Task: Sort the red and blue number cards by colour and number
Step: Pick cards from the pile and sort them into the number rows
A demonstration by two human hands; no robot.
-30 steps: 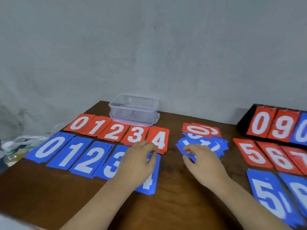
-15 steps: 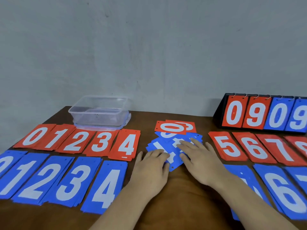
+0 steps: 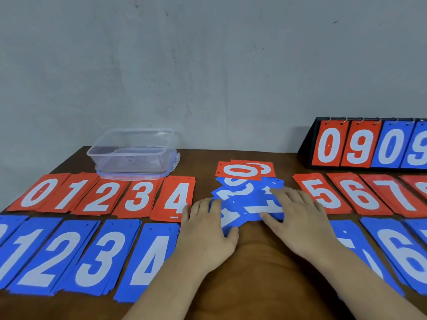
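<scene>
Red number cards (image 3: 136, 196) and blue number cards (image 3: 101, 255) are laid in numbered rows across the brown surface (image 3: 254, 273), with a flip scoreboard (image 3: 369, 144) and a clear plastic container (image 3: 132, 155) set behind. An unsorted pile (image 3: 245, 195) at centre is pressed by the left hand (image 3: 208, 232) and right hand (image 3: 300, 218), fingers (image 3: 284, 196) flat and spread.

Plain indoor room of unclear kind, bare grey plastered wall (image 3: 208, 65), brown wooden table (image 3: 254, 262) before it, clear plastic box (image 3: 132, 155), black flip scoreboard (image 3: 369, 144)
</scene>
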